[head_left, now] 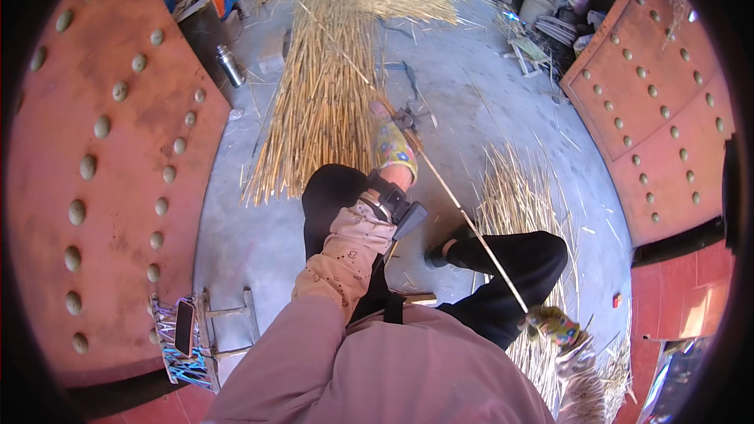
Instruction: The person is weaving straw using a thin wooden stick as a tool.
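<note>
A long, thin, straw-coloured reed stalk (pixel 473 227) slants across the view from far left to near right. My right hand (pixel 556 325), in a patterned glove, is closed round its near end, out to the right of my knee. My left hand (pixel 394 149), in a yellow floral glove, reaches forward and is closed at the stalk's middle. Beside those fingers sits a small dark metal piece (pixel 405 119), its exact shape unclear. Just left of this hand lies a big bundle of reed stalks (pixel 314 125) on the floor.
More pale stalks (pixel 510 196) lie right of my legs. Studded red doors (pixel 118 165) flank both sides. A steel flask (pixel 230 66) stands at the left, and a small stool (pixel 228 314) with a phone (pixel 184 327) near it. Buckets and sacks (pixel 542 0) fill the far right.
</note>
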Demonstrator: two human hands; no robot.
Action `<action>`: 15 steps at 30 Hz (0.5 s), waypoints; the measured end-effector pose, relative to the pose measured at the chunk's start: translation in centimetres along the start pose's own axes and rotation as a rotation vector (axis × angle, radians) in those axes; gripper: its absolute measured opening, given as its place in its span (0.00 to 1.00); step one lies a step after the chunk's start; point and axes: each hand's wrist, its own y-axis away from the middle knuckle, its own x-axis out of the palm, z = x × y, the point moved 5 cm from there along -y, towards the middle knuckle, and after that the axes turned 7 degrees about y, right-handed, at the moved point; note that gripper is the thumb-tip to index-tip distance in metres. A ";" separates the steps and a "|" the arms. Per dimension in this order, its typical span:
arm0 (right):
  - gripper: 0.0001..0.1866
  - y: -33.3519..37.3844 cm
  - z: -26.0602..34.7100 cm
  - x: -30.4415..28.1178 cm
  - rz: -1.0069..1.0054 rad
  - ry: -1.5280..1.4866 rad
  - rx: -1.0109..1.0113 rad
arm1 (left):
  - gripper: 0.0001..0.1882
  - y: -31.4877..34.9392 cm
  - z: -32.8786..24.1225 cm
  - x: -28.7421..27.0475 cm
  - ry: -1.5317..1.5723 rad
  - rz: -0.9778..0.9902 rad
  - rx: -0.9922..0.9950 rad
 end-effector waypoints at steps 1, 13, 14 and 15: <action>0.17 -0.6 2.4 0.7 0.026 0.101 -0.207 | 0.20 1.3 0.9 0.3 -0.012 -0.007 0.030; 0.10 -9.9 6.9 3.0 0.004 0.014 -0.329 | 0.29 4.5 -5.7 1.1 -0.082 -0.011 0.179; 0.14 -7.4 6.1 2.4 0.045 0.298 -0.408 | 0.29 3.9 -7.6 0.8 -0.063 -0.031 0.235; 0.14 -5.0 3.4 1.0 0.056 0.300 -0.317 | 0.28 3.4 -8.4 0.9 -0.042 -0.044 0.281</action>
